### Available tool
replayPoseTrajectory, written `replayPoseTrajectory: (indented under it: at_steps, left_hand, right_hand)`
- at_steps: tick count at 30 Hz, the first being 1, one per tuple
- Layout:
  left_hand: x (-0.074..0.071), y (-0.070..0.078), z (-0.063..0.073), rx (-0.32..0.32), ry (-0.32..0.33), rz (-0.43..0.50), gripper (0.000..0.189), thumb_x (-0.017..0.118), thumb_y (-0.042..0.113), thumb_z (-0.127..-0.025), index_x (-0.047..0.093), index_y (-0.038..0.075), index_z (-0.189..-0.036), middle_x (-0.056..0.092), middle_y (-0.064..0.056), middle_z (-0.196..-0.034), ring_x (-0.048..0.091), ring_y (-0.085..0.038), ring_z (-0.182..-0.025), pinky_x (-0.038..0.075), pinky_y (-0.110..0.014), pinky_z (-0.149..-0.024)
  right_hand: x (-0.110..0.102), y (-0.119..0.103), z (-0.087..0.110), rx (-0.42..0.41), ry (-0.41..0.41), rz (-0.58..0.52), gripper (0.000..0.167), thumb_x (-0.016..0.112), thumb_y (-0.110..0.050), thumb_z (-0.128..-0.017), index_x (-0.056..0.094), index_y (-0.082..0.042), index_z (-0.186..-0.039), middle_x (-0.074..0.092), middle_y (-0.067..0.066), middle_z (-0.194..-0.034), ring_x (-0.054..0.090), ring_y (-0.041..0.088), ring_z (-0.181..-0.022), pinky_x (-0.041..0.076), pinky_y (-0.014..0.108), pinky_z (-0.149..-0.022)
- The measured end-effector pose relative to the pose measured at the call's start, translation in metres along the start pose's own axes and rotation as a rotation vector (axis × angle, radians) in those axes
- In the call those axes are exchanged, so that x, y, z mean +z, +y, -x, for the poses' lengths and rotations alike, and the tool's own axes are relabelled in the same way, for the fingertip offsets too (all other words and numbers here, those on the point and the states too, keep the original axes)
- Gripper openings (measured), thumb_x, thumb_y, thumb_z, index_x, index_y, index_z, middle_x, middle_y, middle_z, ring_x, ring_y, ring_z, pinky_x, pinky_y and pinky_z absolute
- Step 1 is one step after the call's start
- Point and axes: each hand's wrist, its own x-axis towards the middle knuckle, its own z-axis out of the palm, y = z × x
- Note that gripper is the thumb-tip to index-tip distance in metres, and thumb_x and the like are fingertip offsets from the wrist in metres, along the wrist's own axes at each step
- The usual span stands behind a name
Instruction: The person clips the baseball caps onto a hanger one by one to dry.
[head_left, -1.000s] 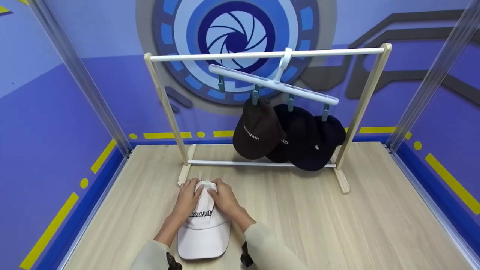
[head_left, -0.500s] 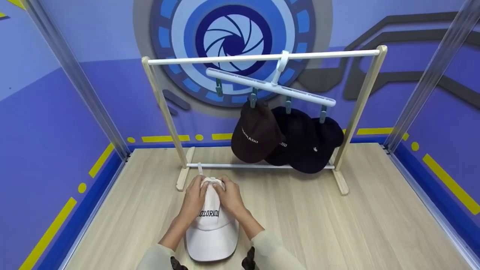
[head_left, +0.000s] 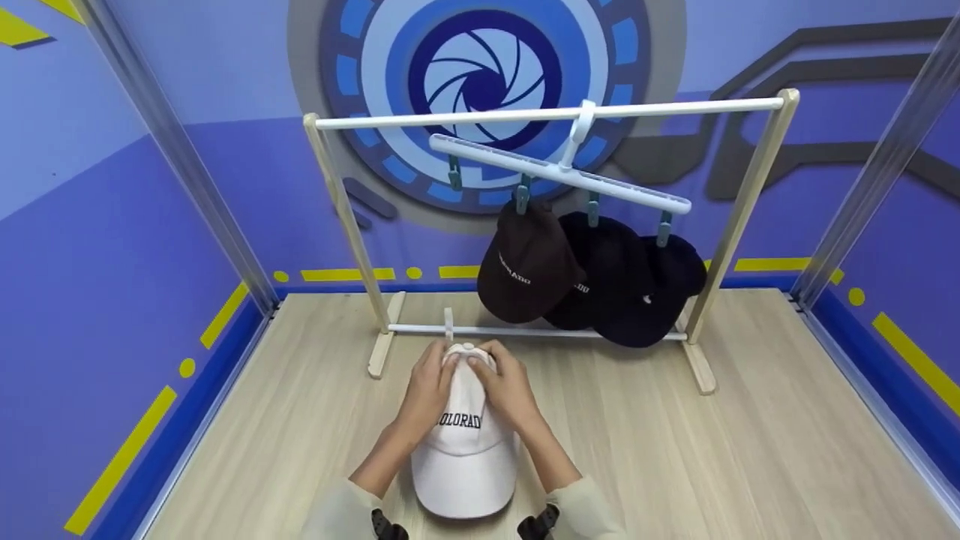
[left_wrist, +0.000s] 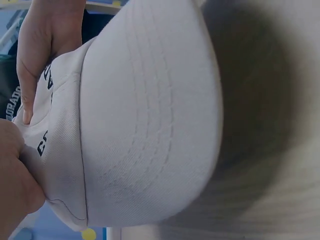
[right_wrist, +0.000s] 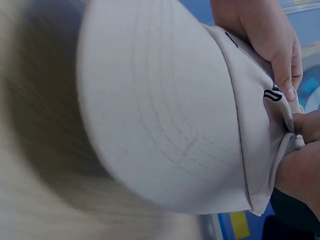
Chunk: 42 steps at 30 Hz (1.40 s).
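Both hands grip a white baseball cap (head_left: 463, 480) by its crown, thumbs on the front above dark "COLORADO" lettering and fingers behind, out of sight. On the crown's left side is my left hand (head_left: 429, 390); on its right is my right hand (head_left: 510, 386). The brim points toward me, and a white strap (head_left: 448, 322) sticks up behind the crown. In the left wrist view the cap's brim (left_wrist: 150, 115) stands above the tabletop with a shadow beyond it. The right wrist view shows the crown fabric (right_wrist: 255, 120) creased between the hands.
A wooden rack (head_left: 352, 217) carries a tilted white hanger (head_left: 555, 172) with clips. A brown cap (head_left: 525, 262) and two black caps (head_left: 645, 300) hang from it; the leftmost clip (head_left: 454, 176) holds nothing. Blue-purple panels (head_left: 225, 202) enclose the wooden table (head_left: 787, 420).
Both hands have carried the white cap rightward and slightly up in the head view. Its strap now stands up clearly behind the crown. The head view has shifted slightly.
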Motion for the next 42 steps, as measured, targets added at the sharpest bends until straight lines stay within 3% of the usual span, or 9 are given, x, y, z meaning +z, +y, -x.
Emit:
replayPoseTrajectory:
  at_steps: [15,19,26,42]
  left_hand:
    - [0.009,0.041,0.000,0.067,-0.056,0.090,0.017,0.054,0.024,-0.106,0.059,0.009,-0.113,0.064,-0.003,-0.109,0.062,-0.017,-0.101,0.052,-0.039,-0.087]
    - [0.012,0.046,-0.001,0.069,-0.044,0.148,0.017,0.060,0.025,-0.104,0.061,0.011,-0.111,0.066,-0.001,-0.107,0.062,-0.016,-0.100,0.051,-0.038,-0.089]
    - [0.014,0.052,-0.004,0.045,-0.053,0.208,0.015,0.064,0.023,-0.101,0.063,0.011,-0.110,0.068,0.001,-0.105,0.063,-0.013,-0.102,0.052,-0.037,-0.093]
    - [0.017,0.053,-0.006,0.000,-0.029,0.213,0.018,0.068,0.027,-0.098,0.066,0.013,-0.109,0.071,0.002,-0.103,0.064,-0.013,-0.097,0.052,-0.035,-0.089]
  right_hand:
    - [-0.049,-0.020,0.017,0.040,-0.009,-0.158,0.012,0.068,-0.006,-0.096,0.067,-0.001,-0.107,0.070,0.012,-0.108,0.061,0.016,-0.093,0.050,0.025,-0.080]
    - [-0.061,-0.020,0.018,0.009,-0.014,-0.205,0.012,0.071,-0.007,-0.094,0.068,-0.002,-0.106,0.070,0.012,-0.108,0.062,0.015,-0.095,0.049,0.024,-0.083]
    - [-0.074,-0.022,0.020,0.001,0.017,-0.181,0.013,0.072,-0.004,-0.092,0.069,-0.003,-0.105,0.071,0.010,-0.107,0.061,0.012,-0.096,0.048,0.022,-0.086]
    - [-0.087,-0.024,0.018,-0.047,0.029,-0.151,0.016,0.074,-0.007,-0.092,0.069,-0.001,-0.106,0.072,0.011,-0.106,0.063,0.012,-0.097,0.049,0.022,-0.088]
